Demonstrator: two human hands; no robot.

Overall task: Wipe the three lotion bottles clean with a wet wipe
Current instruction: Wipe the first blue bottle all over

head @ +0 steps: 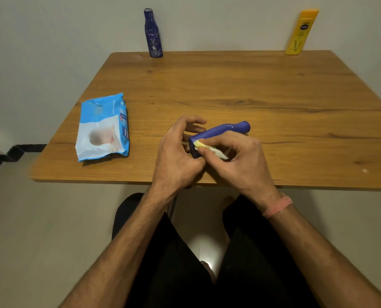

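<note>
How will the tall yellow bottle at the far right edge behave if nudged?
The yellow bottle is tall on a narrow base and stands upright, so it probably tips rather than slides. It sits at the table back edge by the wall, which may catch it.

Wood-grain table (matt), glossy plastic wipes pack

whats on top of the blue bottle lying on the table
The right hand presses a crumpled wet wipe onto the lying blue bottle near its base. The left hand covers that end's far side.
</note>
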